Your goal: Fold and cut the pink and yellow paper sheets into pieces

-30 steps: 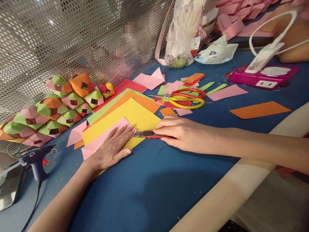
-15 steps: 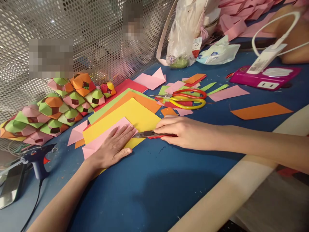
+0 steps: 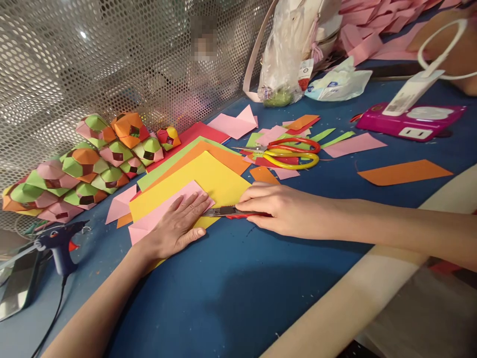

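My left hand (image 3: 182, 216) lies flat, fingers stretched, on a folded sheet of pink paper (image 3: 149, 221), which rests on a yellow sheet (image 3: 212, 176). Orange paper (image 3: 231, 158) and green paper (image 3: 175, 155) stick out from beneath the yellow one. My right hand (image 3: 268, 206) is closed around a red and black utility knife (image 3: 233, 213). Its blade points left, at the right edge of the pink paper near my left fingertips. The grip's rear end is hidden by my right hand.
Scissors (image 3: 290, 153) with red and yellow handles lie on paper scraps behind my right hand. Folded paper shapes (image 3: 87, 164) stand along the mesh panel (image 3: 149, 59). A glue gun (image 3: 61, 246) is at left, a purple power strip (image 3: 413, 121) at right. Another person's arm (image 3: 447, 44) shows top right.
My right hand has drawn the knife slightly down and left along the pink paper's edge. My left hand keeps its place on the paper. The camera view has shifted slightly.
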Available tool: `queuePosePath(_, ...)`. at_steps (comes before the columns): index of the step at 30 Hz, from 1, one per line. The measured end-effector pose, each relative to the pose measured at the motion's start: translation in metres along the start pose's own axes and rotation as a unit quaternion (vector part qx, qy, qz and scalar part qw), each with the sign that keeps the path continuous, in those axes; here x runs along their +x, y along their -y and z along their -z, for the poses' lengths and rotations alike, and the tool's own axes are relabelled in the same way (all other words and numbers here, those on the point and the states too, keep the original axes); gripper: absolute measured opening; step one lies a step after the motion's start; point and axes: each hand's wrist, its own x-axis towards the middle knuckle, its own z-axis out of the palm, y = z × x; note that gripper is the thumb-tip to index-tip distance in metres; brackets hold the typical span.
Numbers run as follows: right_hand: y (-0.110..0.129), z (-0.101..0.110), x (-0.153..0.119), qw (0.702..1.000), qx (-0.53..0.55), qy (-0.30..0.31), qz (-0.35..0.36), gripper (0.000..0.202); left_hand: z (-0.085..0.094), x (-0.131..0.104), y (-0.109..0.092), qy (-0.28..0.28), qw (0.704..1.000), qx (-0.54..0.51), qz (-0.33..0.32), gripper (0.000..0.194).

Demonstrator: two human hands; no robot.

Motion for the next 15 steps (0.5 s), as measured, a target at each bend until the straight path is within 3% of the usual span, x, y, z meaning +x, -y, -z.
queuePosePath(15, 0.0068, -0.0056, 0.0046, 1.0, 0.016, 0.009, 0.004, 0.02, 0.0004, -0.0016, -0.0004, -0.013, 1.0, -0.019, 0.007, 0.061)
